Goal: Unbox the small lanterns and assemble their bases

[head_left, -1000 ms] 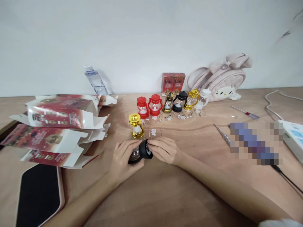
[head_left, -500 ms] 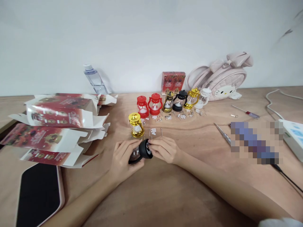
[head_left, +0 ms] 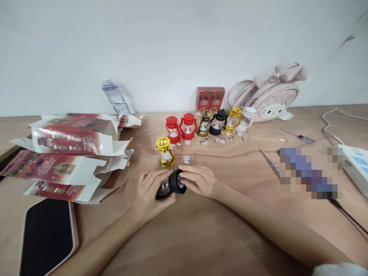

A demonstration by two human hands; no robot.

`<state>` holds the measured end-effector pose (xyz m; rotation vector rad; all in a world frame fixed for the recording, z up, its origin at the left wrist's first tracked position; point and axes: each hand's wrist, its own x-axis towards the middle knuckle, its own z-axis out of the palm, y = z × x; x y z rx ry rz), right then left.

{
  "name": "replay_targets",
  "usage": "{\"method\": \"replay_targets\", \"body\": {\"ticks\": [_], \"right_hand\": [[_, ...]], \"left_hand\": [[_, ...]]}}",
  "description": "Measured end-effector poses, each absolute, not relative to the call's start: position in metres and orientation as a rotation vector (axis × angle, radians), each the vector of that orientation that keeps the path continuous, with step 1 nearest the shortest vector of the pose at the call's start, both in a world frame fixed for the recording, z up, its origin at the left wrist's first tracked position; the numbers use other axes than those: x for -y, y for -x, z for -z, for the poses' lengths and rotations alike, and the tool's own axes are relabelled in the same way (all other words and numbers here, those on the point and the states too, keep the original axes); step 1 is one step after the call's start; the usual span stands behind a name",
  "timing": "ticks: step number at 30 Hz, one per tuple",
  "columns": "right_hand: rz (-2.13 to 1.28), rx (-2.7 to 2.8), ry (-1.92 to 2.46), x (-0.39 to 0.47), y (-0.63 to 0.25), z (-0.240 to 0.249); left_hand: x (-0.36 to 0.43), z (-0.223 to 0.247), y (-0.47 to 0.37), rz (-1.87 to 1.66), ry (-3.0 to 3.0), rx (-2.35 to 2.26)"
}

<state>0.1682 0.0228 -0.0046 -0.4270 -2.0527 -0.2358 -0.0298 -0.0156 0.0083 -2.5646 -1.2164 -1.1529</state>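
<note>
A small black toy lantern (head_left: 173, 182) lies tipped on its side, its round underside turned to the right. My left hand (head_left: 150, 191) is closed around its clear body and top. At the underside, the fingertips of my right hand (head_left: 201, 180) are pinched together against the base; whatever they hold there is hidden. Just beyond my hands stands a gold lantern (head_left: 165, 152) with thin wire pieces and small white parts (head_left: 186, 159) beside it. Farther back is a row of lanterns, among them a red lantern (head_left: 188, 127) and a white lantern (head_left: 246, 119).
Flattened red boxes (head_left: 71, 134) and a phone (head_left: 47, 237) lie at left, a water bottle (head_left: 115, 96) behind. Two red boxes (head_left: 210, 100) and a pink bag (head_left: 273, 99) stand by the wall. Tweezers (head_left: 270, 163), a screwdriver (head_left: 300, 137) and a power strip (head_left: 356, 166) are at right.
My right fingertips have shifted slightly at the lantern's base. The black lantern has tilted a little in my left hand, which keeps its hold.
</note>
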Motion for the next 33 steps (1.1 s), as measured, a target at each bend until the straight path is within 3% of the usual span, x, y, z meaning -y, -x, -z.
{"method": "replay_targets", "body": {"ticks": [10, 33], "right_hand": [[0.188, 2.152, 0.476, -0.0225, -0.1691, 0.0026], [0.256, 2.109, 0.375, -0.0236, -0.1684, 0.0034]], "left_hand": [[0.0168, -0.0043, 0.0296, 1.309, 2.574, 1.334], [0.0157, -0.0023, 0.0317, 1.292, 2.598, 1.193]]}}
